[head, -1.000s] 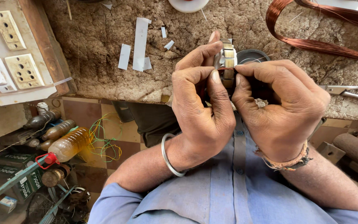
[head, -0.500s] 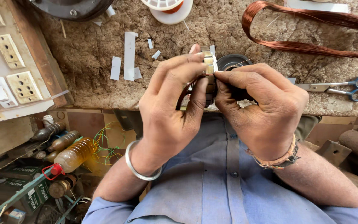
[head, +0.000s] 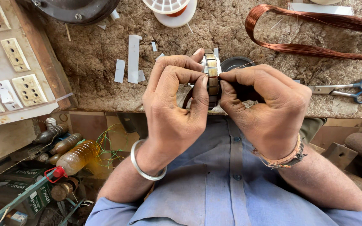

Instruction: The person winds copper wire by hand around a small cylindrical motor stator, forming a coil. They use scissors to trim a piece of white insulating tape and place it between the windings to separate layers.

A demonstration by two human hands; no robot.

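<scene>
while both hands grip the slotted metal core point(head: 211, 79), your left hand point(head: 173, 109) and right hand point(head: 269, 106) seemingly press insulation in; next, seat it gently.

There is a single view, from a camera worn on the person's head, looking steeply down over the chest at the bench point(head: 239, 37). It sits close: the left hand point(head: 172, 109) and right hand point(head: 269, 113) fill the middle of the frame, just this side of the bench's near edge. Beyond that edge the bench top runs to the top of the frame. Left of the bench a socket board point(head: 9, 79) shows, and below it the floor with bottles point(head: 70, 152). No second view shares the scene.
</scene>
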